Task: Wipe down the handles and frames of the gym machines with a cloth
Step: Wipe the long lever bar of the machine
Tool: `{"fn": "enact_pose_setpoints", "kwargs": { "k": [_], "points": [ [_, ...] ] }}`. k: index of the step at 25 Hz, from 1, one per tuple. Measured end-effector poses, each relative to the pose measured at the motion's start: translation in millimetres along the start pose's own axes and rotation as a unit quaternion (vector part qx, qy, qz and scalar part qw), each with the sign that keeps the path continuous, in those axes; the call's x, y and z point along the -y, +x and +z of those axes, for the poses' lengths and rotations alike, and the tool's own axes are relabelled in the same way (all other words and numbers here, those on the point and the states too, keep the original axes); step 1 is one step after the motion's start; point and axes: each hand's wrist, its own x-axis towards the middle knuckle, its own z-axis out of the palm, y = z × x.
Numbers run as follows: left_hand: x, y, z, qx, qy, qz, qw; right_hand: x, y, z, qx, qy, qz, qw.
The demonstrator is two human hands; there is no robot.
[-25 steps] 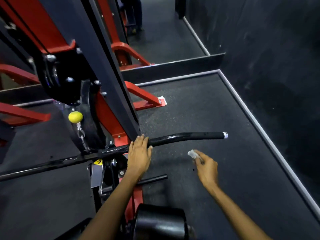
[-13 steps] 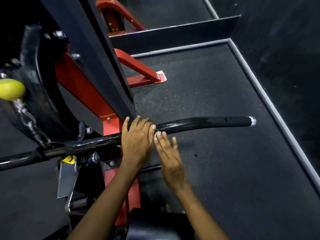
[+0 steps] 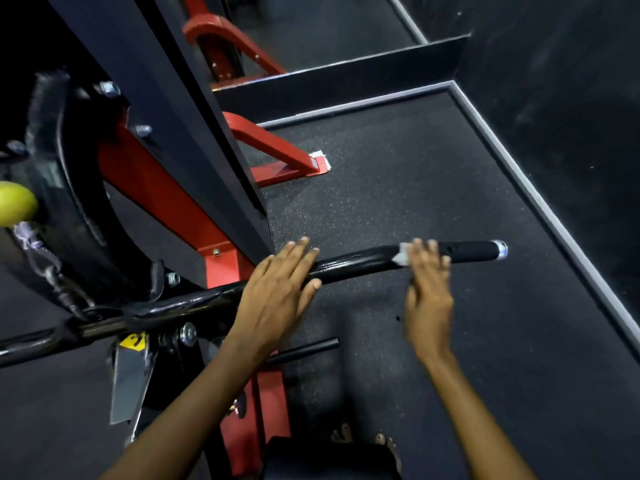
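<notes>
We observed the left hand [image 3: 277, 289] lying flat on the black handlebar [image 3: 356, 263], fingers straight and spread over the top of the tube, thumb extended along its near side; nothing was curled round the bar. To the right of that hand, well apart along the same bar, the right hand [image 3: 428, 289] pressed a small white cloth [image 3: 402, 257] against the tube. Its fingers [image 3: 431, 249] were draped over the bar with the cloth under them; only a corner of cloth showed on the left side of the fingertips. Whether the thumb pinched the cloth from below, we could not tell. Just beyond the right fingertips began the matte rubber grip [image 3: 474, 252], ending in a silver end cap [image 3: 501, 249].

Left of the left hand, the bar met the red frame [image 3: 221, 268] and a black upright [image 3: 194, 140]. Farther left hung a yellow ball [image 3: 15, 204] beside a black pulley housing [image 3: 65, 188]. Below the hands lay speckled rubber flooring [image 3: 415, 185].
</notes>
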Motion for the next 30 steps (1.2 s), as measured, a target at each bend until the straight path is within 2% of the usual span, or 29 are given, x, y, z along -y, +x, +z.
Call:
{"fn": "enact_pose_setpoints", "kwargs": {
  "k": [1,2,3,6,7,8,9,10,11,12,13,14,15,16,17,19,20,21,22,24,25,26,27,28,30],
  "points": [
    [2,8,0,0.028,-0.015,0.063,0.997,-6,7,-7,-0.050,0.013,0.096,0.994],
    [4,18,1,0.057,-0.020,0.127,0.990,-7,11,-10,-0.074,0.020,0.140,0.987],
    [6,28,2,0.082,-0.014,0.177,0.981,-1,12,-9,-0.063,0.022,0.123,0.990],
    [13,45,5,0.114,0.019,0.241,0.964,0,5,-8,0.043,-0.021,-0.083,0.995],
    [15,46,5,0.116,0.017,0.251,0.961,-11,11,-15,0.052,-0.034,-0.085,0.994],
    [17,46,6,0.117,0.009,0.259,0.959,-28,17,-21,0.037,-0.036,-0.026,0.998],
    [18,45,7,0.118,0.000,0.264,0.957,-41,24,-27,-0.002,-0.028,0.075,0.997],
    [18,45,8,0.120,-0.005,0.267,0.956,-45,28,-30,-0.045,-0.016,0.179,0.983],
    [18,45,8,0.127,-0.006,0.268,0.955,-39,30,-29,-0.070,-0.001,0.230,0.971],
    [18,45,7,0.136,-0.007,0.268,0.954,-23,29,-24,-0.059,0.017,0.212,0.975],
    [17,45,7,0.143,-0.009,0.265,0.954,-5,22,-16,-0.019,0.024,0.135,0.990],
    [16,45,7,0.146,-0.012,0.262,0.954,7,11,-9,0.035,0.011,0.019,0.999],
    [16,45,6,0.148,-0.013,0.262,0.954,9,6,-7,0.072,-0.012,-0.079,0.994],
    [15,44,6,0.148,-0.012,0.263,0.953,0,9,-11,0.088,-0.022,-0.124,0.988],
    [14,43,5,0.148,-0.008,0.264,0.953,-14,16,-17,0.081,-0.017,-0.099,0.992],
    [14,44,5,0.154,0.000,0.261,0.953,-40,31,-30,0.015,0.008,0.104,0.994],
    [13,43,5,0.156,0.002,0.258,0.954,-42,36,-34,-0.026,0.019,0.208,0.978],
    [13,43,5,0.156,0.005,0.255,0.954,-33,39,-32,-0.030,0.032,0.247,0.968],
    [13,43,5,0.154,0.005,0.254,0.955,-13,38,-26,-0.006,0.054,0.217,0.975],
    [13,43,6,0.151,0.003,0.257,0.954,22,19,-11,0.094,0.032,0.001,0.995],
    [13,43,5,0.154,0.001,0.258,0.954,21,13,-8,0.116,-0.002,-0.102,0.988],
    [13,43,5,0.157,-0.003,0.258,0.953,8,16,-12,0.121,-0.009,-0.133,0.984],
    [13,43,5,0.158,-0.007,0.255,0.954,-11,23,-18,0.110,-0.001,-0.089,0.990],
    [12,42,5,0.158,-0.009,0.252,0.955,-31,30,-24,0.077,0.006,0.006,0.997],
    [12,41,5,0.157,-0.010,0.248,0.956,-47,40,-35,0.003,0.013,0.198,0.980]
  ]
}}
